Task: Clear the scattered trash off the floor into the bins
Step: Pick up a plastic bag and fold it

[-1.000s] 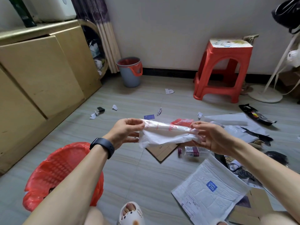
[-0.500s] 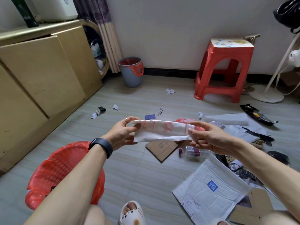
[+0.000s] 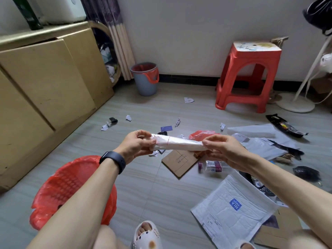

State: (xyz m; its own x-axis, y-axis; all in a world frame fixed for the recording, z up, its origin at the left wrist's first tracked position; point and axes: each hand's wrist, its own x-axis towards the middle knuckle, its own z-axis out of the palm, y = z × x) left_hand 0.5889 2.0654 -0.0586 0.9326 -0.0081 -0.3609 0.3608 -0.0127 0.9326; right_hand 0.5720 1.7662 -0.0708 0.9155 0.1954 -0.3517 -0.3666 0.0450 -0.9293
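Note:
I hold a white plastic bag with red print (image 3: 177, 143), folded into a narrow strip, level above the floor. My left hand (image 3: 137, 144) pinches its left end and my right hand (image 3: 221, 150) pinches its right end. A red bin lined with a red bag (image 3: 66, 187) stands at the lower left, under my left forearm. A grey bin with a red liner (image 3: 145, 79) stands by the far wall. Scattered trash lies on the floor: a white padded mailer (image 3: 231, 209), a flat cardboard piece (image 3: 179, 162), a small clear bottle (image 3: 213, 166) and a red plastic bag (image 3: 201, 134).
A red plastic stool (image 3: 248, 76) stands at the back right beside a white fan base (image 3: 294, 105). Wooden cabinets (image 3: 45, 87) line the left side. Paper scraps (image 3: 108, 124), grey mailers (image 3: 258, 141) and black wrappers (image 3: 285, 126) litter the floor. My sandalled foot (image 3: 146, 235) is at the bottom.
Both hands have folded the white bag over again, from a loose wide band into a tighter, narrower strip. The hands stay at about the same height and spacing.

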